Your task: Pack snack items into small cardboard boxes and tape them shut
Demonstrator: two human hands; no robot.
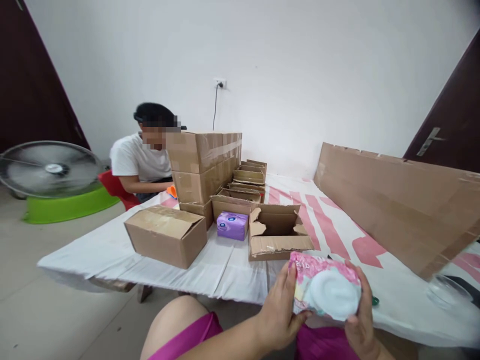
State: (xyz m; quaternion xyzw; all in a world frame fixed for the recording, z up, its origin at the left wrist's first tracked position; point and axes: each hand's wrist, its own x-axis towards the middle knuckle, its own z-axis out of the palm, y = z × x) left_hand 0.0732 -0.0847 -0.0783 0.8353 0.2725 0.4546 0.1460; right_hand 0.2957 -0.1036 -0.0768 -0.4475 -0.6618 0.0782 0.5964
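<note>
Between my two hands, above the near edge of the table, is a pink pack of wet wipes [332, 292] with a large pale blue oval lid facing me. My left hand [279, 305] grips its left end, thumb below and fingers behind. Around the right end my right hand [362, 312] is closed, with its thumb at the lower corner. Just beyond the pack stands an opened cardboard box [279, 247], its flaps torn and its inside dark. A purple soft pack [232, 226] sits to the left of that box.
A closed carton [165, 235] lies at the front left, before stacked taped cartons [210, 155]. Several opened boxes [248, 176] line up behind. A tall cardboard panel [390, 200] stands on the right. Across the table sits a person [140, 160]; a fan [54, 169] is at far left.
</note>
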